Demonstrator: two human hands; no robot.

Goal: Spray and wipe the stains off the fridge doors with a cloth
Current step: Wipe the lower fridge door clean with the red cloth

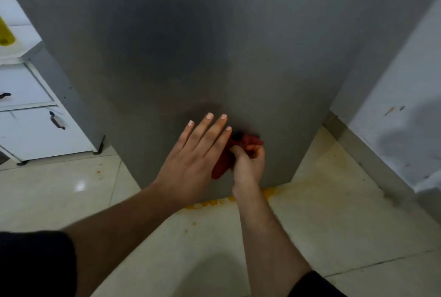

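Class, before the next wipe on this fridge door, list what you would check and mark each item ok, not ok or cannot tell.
1. Right hand grips the red cloth firmly: ok.
2. Cloth is at the fridge door, low down: ok.
3. Left hand is empty, fingers straight: ok.
4. Door is clean around the cloth: not ok, a dark smear shows by the left fingertips.
5. Spray bottle is within reach: cannot tell, none in view.
6. Floor is clean at the door's foot: not ok, orange splashes.
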